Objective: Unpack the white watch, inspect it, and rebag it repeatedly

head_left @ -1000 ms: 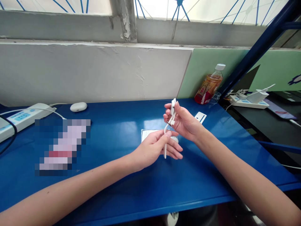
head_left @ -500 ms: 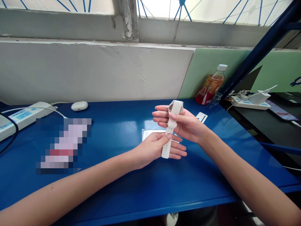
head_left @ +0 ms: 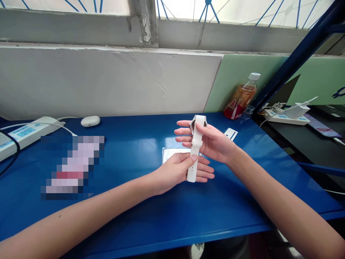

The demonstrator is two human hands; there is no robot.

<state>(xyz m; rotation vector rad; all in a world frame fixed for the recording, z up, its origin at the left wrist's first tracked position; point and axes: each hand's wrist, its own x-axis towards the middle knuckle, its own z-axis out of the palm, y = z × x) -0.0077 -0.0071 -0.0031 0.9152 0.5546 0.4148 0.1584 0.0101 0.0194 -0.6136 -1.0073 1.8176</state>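
Observation:
A wristwatch with a white strap is held between both hands above the blue desk. My left hand pinches the holed end of the strap between thumb and fingers, the other fingertips reaching out past it. My right hand grips the upper part near the watch case, its thumb pressed on the strap and its fingers behind. The buckle sits between the two hands, with the strap running through it. Behind my left hand lies a white, paper-like flat item, partly hidden. A small white card lies beyond my right wrist.
At the left are a white power strip with cables, a white earbud case and a pixelated phone-like object. A drink bottle leans at the back right beside a blue metal post. Another power strip lies farther right.
The watch has turned slightly, so its case shows darker beside the strap. The strap's lower end has shifted a little to the right; both hands keep hold of it.

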